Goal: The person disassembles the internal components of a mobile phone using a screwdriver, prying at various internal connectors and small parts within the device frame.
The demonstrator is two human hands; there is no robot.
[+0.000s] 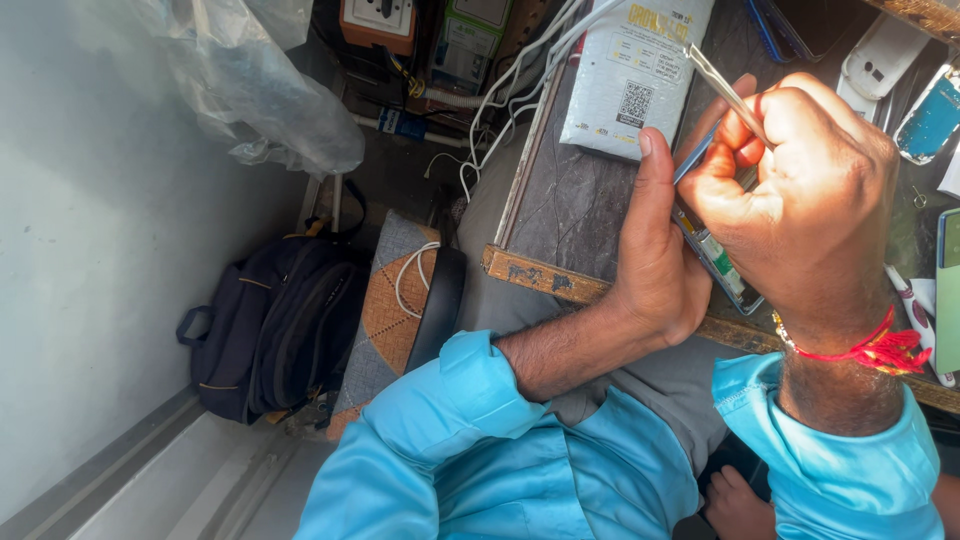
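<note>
My left hand [655, 250] rests on the edge of a worn wooden worktop [570, 200] and steadies an opened phone [722, 262], whose inner parts show at its lower end. My right hand [805, 190] is closed around metal tweezers [722, 88], its fist above the phone; the visible end of the tweezers sticks up and to the left. A red thread is tied around my right wrist [870, 350]. Both sleeves are light blue.
A white packet [630, 75] lies on the worktop. Other phones and parts [930, 120] sit at the right edge. A dark backpack [275, 330], a patterned cushion [395, 305], white cables [510, 90] and a clear plastic bag [260, 90] are at the left.
</note>
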